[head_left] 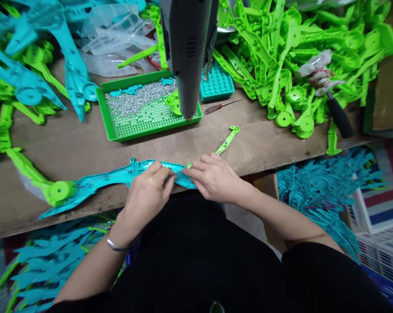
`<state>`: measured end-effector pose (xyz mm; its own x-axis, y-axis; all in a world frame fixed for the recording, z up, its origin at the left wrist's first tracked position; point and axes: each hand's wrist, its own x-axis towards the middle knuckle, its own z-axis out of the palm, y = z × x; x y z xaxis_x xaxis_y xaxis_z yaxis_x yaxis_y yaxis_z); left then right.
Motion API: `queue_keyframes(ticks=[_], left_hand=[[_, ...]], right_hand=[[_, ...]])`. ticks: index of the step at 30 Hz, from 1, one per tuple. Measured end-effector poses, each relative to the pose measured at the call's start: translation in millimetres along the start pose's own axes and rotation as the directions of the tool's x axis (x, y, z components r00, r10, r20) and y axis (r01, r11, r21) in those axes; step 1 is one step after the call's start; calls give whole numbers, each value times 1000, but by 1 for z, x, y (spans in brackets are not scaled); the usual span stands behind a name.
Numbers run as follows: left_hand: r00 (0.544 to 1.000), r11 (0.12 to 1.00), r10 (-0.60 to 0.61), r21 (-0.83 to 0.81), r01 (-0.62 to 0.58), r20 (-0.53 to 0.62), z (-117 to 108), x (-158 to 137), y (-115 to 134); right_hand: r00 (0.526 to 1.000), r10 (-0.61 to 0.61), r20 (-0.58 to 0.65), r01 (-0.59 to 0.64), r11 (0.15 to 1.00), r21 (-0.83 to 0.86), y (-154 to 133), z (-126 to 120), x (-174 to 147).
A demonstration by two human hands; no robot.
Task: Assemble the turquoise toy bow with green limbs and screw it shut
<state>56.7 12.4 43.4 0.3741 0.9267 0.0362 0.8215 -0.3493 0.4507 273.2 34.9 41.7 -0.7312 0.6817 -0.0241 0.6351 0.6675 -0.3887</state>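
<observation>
A long blue plastic shell (113, 177), shaped like a toy bow, lies along the table's front edge with thin dark-red wires inside it. My left hand (151, 191) is over its middle, thumb and index finger pinched together on a thin wire. Close beside it, my right hand (214, 178) is closed over the shell's right part; whatever its fingertips hold is hidden. Light-green arms join both ends of the shell: the left green arm (60, 191) has a round hub, and the right green arm (227, 140) sticks out beyond my right hand.
A green perforated tray (141, 130) holds many small screws and blue bits. A dark power screwdriver (190, 52) hangs above it. Nearby are a teal tray (218, 84), a small screwdriver (222, 105), a black-handled tool (340, 115) and piled green parts (274, 56). Blue shells (327, 187) fill a box below.
</observation>
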Motion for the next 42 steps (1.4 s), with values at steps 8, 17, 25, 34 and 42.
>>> queue_keyframes(ticks=[8, 17, 25, 34, 42], left_hand=[[978, 996, -87, 0, 89, 191, -17, 24, -9], [871, 965, -190, 251, 80, 454, -24, 67, 2], [762, 917, -196, 390, -80, 617, -23, 97, 20], [888, 877, -94, 460, -140, 449, -18, 80, 19], [954, 846, 49, 495, -198, 297, -17, 68, 23]], right_hand=[[1000, -14, -4, 14, 998, -56, -2, 9, 6], [999, 25, 27, -23, 999, -43, -5, 11, 6], [994, 66, 92, -65, 998, -12, -10, 8, 10], [996, 54, 71, -55, 998, 22, -8, 6, 12], [999, -40, -10, 41, 958, 284, 15, -2, 5]])
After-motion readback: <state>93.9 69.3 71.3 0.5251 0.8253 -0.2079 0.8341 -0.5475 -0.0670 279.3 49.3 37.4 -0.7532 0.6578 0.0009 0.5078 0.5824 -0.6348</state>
